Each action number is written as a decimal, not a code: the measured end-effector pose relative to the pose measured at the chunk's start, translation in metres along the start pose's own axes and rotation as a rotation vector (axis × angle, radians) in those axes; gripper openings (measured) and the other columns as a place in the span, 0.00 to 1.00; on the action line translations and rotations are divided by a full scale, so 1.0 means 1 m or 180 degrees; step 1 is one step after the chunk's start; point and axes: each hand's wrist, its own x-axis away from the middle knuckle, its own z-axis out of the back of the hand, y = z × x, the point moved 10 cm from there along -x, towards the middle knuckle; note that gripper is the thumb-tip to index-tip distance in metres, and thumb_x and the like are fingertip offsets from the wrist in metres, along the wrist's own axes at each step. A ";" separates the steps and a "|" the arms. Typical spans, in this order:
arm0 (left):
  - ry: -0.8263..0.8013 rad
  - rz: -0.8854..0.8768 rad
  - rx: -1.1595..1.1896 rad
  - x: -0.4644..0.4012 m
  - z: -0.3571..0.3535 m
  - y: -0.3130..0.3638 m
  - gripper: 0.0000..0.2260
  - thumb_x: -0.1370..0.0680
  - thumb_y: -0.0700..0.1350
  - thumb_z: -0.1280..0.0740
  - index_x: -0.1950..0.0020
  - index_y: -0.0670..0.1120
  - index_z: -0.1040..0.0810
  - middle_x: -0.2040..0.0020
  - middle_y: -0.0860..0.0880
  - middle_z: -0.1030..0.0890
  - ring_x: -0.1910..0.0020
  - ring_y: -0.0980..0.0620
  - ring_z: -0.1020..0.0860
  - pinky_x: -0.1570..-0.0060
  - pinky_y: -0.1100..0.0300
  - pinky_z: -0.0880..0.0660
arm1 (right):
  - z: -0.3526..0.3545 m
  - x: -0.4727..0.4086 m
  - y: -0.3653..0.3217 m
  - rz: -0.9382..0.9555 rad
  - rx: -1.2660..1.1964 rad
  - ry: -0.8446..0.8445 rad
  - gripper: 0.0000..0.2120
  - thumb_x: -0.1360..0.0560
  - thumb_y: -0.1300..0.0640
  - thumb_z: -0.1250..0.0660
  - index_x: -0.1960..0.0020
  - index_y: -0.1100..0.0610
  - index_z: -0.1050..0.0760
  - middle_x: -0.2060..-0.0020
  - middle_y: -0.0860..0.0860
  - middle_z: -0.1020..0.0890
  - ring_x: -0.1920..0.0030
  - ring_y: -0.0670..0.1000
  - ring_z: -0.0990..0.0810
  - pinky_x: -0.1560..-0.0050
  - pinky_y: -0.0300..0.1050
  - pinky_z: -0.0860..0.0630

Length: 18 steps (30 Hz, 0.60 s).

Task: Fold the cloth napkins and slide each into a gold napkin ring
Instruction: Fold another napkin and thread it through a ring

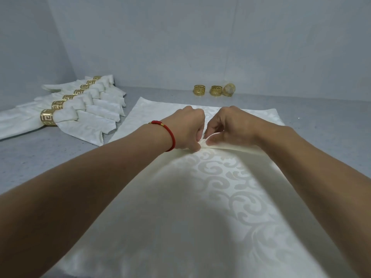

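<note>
While left hand [186, 127], right hand [230, 125] pinch napkin [200, 197] fold, table [321, 113] bare rightward

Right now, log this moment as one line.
left hand pinches napkin | right hand pinches napkin | three napkin rings loose

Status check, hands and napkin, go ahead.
Left hand and right hand pinching napkin center. Three spare gold rings beyond. Nothing in the way.

A napkin [200, 197] covers the tabletop's [30, 157] near middle; ringed napkins [80, 109] lie far left, three rings [215, 90] along the back edge.
</note>
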 end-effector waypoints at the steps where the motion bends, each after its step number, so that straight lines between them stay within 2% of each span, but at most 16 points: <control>1: 0.0013 0.0005 -0.0030 -0.002 -0.001 0.000 0.11 0.31 0.42 0.24 0.66 0.49 0.25 0.59 0.49 0.22 0.51 0.49 0.25 0.61 0.59 0.26 | 0.000 0.002 0.001 -0.0039 -0.0060 0.0002 0.05 0.29 0.52 0.26 0.60 0.43 0.14 0.64 0.39 0.14 0.62 0.44 0.15 0.55 0.53 0.16; 3: 0.0003 0.0018 -0.0046 -0.003 -0.002 0.000 0.13 0.32 0.42 0.24 0.66 0.50 0.28 0.58 0.49 0.23 0.51 0.47 0.24 0.60 0.56 0.24 | -0.002 0.006 0.002 -0.0092 -0.0175 0.0004 0.05 0.28 0.52 0.27 0.59 0.44 0.14 0.64 0.41 0.14 0.63 0.45 0.15 0.56 0.53 0.15; 7: -0.0027 0.0009 -0.0024 -0.004 -0.002 0.001 0.13 0.32 0.43 0.22 0.65 0.49 0.27 0.60 0.49 0.23 0.55 0.48 0.23 0.63 0.59 0.26 | -0.002 0.009 0.005 -0.0172 -0.0354 0.0039 0.04 0.29 0.51 0.26 0.59 0.43 0.13 0.62 0.44 0.13 0.58 0.52 0.14 0.53 0.58 0.16; 11: 0.0020 -0.0019 -0.0158 -0.006 -0.005 0.005 0.17 0.33 0.43 0.24 0.64 0.51 0.33 0.55 0.47 0.26 0.51 0.45 0.25 0.59 0.56 0.25 | -0.005 0.012 0.007 -0.0160 -0.0488 0.0104 0.05 0.30 0.49 0.27 0.58 0.41 0.13 0.54 0.50 0.12 0.51 0.56 0.15 0.49 0.61 0.17; 13: 0.0043 -0.0022 -0.0193 -0.005 -0.007 0.007 0.19 0.32 0.43 0.24 0.64 0.52 0.37 0.55 0.47 0.28 0.51 0.45 0.26 0.59 0.56 0.27 | -0.005 0.013 0.011 -0.0163 -0.0568 0.0107 0.04 0.29 0.46 0.28 0.56 0.39 0.14 0.52 0.49 0.12 0.48 0.53 0.15 0.45 0.59 0.17; 16: 0.0191 -0.0184 -0.0385 -0.003 -0.009 0.011 0.20 0.30 0.43 0.27 0.65 0.52 0.40 0.59 0.49 0.31 0.53 0.45 0.27 0.58 0.57 0.31 | -0.003 0.014 0.013 -0.0148 -0.0726 -0.0057 0.06 0.24 0.49 0.29 0.54 0.41 0.13 0.51 0.40 0.13 0.45 0.41 0.16 0.38 0.53 0.20; 18: 0.0275 -0.0256 -0.0491 -0.002 -0.013 0.012 0.19 0.28 0.43 0.29 0.65 0.51 0.41 0.62 0.51 0.32 0.54 0.45 0.27 0.58 0.58 0.34 | -0.002 0.014 0.015 -0.0151 -0.0852 -0.0227 0.06 0.22 0.49 0.29 0.51 0.42 0.13 0.49 0.38 0.13 0.42 0.39 0.17 0.34 0.51 0.23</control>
